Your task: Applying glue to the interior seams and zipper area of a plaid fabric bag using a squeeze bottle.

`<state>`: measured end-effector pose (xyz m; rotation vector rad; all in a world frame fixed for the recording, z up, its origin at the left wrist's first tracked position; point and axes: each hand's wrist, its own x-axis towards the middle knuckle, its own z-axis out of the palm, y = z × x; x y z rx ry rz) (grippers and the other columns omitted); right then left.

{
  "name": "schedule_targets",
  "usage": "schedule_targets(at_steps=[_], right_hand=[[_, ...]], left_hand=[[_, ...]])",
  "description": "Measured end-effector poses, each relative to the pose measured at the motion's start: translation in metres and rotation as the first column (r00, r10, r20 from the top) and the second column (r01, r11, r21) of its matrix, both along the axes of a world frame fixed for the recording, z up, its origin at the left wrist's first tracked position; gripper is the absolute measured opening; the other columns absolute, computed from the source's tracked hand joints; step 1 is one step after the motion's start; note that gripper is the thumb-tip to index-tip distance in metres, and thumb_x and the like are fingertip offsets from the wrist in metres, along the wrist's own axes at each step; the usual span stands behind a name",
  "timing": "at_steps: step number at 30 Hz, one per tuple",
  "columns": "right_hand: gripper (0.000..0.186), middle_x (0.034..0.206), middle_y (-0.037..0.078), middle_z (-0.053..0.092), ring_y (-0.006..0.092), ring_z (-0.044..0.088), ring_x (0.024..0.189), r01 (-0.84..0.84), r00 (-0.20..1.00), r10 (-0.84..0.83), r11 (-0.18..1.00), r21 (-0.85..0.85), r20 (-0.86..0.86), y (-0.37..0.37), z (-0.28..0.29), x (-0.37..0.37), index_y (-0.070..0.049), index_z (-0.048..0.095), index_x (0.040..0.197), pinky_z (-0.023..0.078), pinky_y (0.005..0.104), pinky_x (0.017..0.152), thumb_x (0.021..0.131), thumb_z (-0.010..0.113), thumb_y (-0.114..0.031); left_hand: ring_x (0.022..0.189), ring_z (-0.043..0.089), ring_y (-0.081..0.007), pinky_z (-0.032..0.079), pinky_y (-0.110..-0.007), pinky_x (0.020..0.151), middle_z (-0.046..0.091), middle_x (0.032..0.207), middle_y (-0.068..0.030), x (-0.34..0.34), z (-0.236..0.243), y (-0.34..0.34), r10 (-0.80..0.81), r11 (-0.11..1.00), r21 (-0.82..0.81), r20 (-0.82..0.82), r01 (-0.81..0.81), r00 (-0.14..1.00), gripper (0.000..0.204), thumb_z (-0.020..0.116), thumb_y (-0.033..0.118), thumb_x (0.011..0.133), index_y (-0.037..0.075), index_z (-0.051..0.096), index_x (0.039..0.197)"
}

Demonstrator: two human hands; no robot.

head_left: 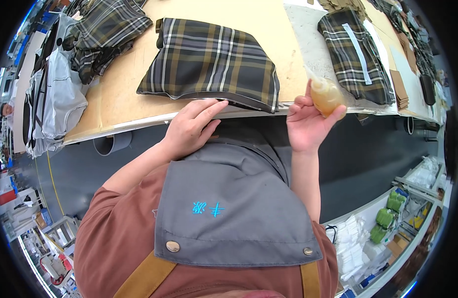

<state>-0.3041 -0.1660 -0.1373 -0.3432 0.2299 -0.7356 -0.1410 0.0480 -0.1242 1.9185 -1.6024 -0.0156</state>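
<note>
A dark plaid fabric piece [209,62], shaped like a flat pouch, lies at the front edge of the worktable in front of me. Along its near, curved side runs a zipper [244,103]. My left hand [191,126] rests at that zipper edge, fingers stretched out and touching the fabric, thumb apart. To the right of the pouch, my right hand [308,126] holds up a small translucent squeeze bottle [328,97] with amber contents. Its narrow clear tip points up and away from me, and the fingers wrap round its body.
More plaid pieces [109,27] lie at the left, beside grey-white fabric [60,89] hanging over the edge. A folded plaid stack [350,54] with a pale strip sits at the right. Below right, a shelf holds white bundles [350,243] and green bundles [386,218].
</note>
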Motion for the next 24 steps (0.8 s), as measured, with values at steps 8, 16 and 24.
schedule_targets(at_steps=[8, 16, 24], right_hand=[[0.063, 0.089, 0.002, 0.062, 0.0183, 0.058, 0.077, -0.079, 0.997, 0.079, 0.997, 0.026, -0.011, 0.0, -0.006, 0.034, -0.013, 0.051, 0.112, 0.049, 0.0294, 0.063, 0.078, 0.046, -0.065], [0.068, 0.117, 0.003, 0.054, 0.0174, 0.055, 0.083, -0.115, 0.992, 0.108, 0.989, 0.096, 0.067, -0.005, -0.015, 0.04, -0.012, 0.048, 0.121, 0.046, 0.0319, 0.071, 0.076, 0.052, -0.062], [0.069, 0.121, 0.004, 0.051, 0.0171, 0.053, 0.08, -0.164, 0.985, 0.16, 0.984, 0.07, 0.057, -0.013, -0.016, 0.037, -0.014, 0.045, 0.124, 0.044, 0.0295, 0.068, 0.075, 0.053, -0.063]], left_hand=[[0.092, 0.055, -0.0244, 0.044, -0.036, 0.078, 0.057, 0.102, -0.0078, 0.008, -0.007, -0.007, 0.041, 0.991, -0.135, 0.129, -0.023, 0.991, 0.043, 0.067, 0.002, 0.068, 0.007, 0.056, 0.11], [0.066, 0.05, -0.0179, 0.04, -0.031, 0.062, 0.051, 0.069, -0.0008, 0.001, -0.015, -0.021, 0.024, 1.0, 0.016, 0.186, -0.027, 0.982, 0.04, 0.069, 0.012, 0.069, 0.007, 0.058, 0.107], [0.098, 0.049, -0.0277, 0.038, -0.036, 0.084, 0.053, 0.105, -0.0094, -0.004, -0.004, -0.041, 0.047, 0.999, -0.014, 0.124, -0.046, 0.991, 0.048, 0.068, 0.018, 0.071, 0.004, 0.053, 0.114]])
